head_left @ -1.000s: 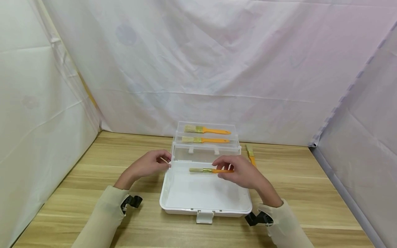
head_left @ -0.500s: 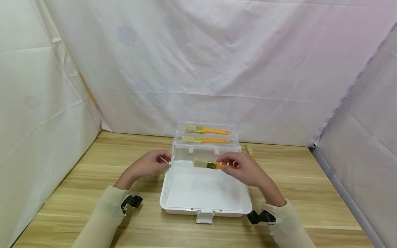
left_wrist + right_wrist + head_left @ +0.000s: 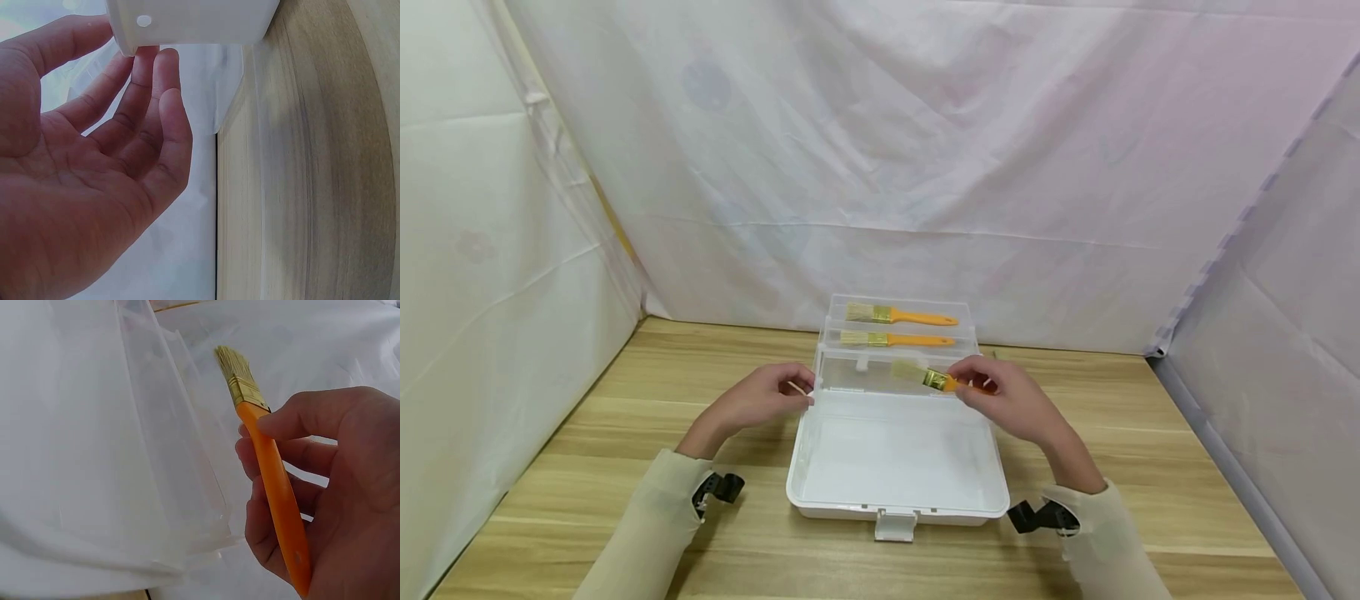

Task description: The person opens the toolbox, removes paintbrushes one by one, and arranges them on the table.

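Observation:
My right hand (image 3: 1003, 398) holds a paintbrush (image 3: 934, 379) by its orange handle, thumb on the handle and fingers curled behind it. Its pale bristles point left, in front of the clear upright panel at the back of a white plastic box (image 3: 895, 510). The box stands with its lid up and its white base bare inside. At the back left corner of the box, my left hand (image 3: 763, 398) pinches the edge between thumb and fingertips; the box wall (image 3: 200, 22) hides some fingertips. Two more paintbrushes, an upper one (image 3: 917, 317) and a lower one (image 3: 917, 340), lie in the clear trays behind.
A small bristle tip (image 3: 996, 354) shows on the wooden table (image 3: 737, 542) behind my right hand; the rest is hidden. White cloth (image 3: 880, 150) hangs at the back and both sides. The box latch (image 3: 895, 527) hangs down at the front.
My right hand has moved back and to the right with the paintbrush, lifting it from over the base towards the clear trays, and the brush has turned its flat side forward. My left hand stays put.

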Available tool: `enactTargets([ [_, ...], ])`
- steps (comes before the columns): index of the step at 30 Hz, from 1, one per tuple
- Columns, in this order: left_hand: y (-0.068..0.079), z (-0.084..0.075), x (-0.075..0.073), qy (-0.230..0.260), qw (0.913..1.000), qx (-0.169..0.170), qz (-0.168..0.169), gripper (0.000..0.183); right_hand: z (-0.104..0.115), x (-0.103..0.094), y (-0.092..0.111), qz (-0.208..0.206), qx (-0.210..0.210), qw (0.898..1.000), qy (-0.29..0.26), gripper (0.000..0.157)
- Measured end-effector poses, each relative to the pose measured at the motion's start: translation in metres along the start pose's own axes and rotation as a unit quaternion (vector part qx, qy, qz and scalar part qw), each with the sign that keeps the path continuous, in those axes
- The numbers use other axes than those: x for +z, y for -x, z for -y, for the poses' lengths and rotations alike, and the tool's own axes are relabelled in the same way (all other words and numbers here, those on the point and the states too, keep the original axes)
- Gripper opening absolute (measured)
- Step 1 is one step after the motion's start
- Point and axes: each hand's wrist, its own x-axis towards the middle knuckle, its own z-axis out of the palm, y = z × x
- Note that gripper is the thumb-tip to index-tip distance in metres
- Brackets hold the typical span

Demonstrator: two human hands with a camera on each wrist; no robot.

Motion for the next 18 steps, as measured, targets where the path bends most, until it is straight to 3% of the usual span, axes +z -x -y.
enactTargets([
  [8,0.001,-0.001,0.0,0.002,1.0,-0.001,0.0,0.02,-0.004,-0.012,0.003,-0.029,0.047,0.998,-0.04,0.018],
  [18,0.001,-0.002,0.0,0.005,1.0,-0.001,0.001,0.021,-0.019,-0.023,0.006,-0.059,0.098,0.984,-0.136,0.017],
])
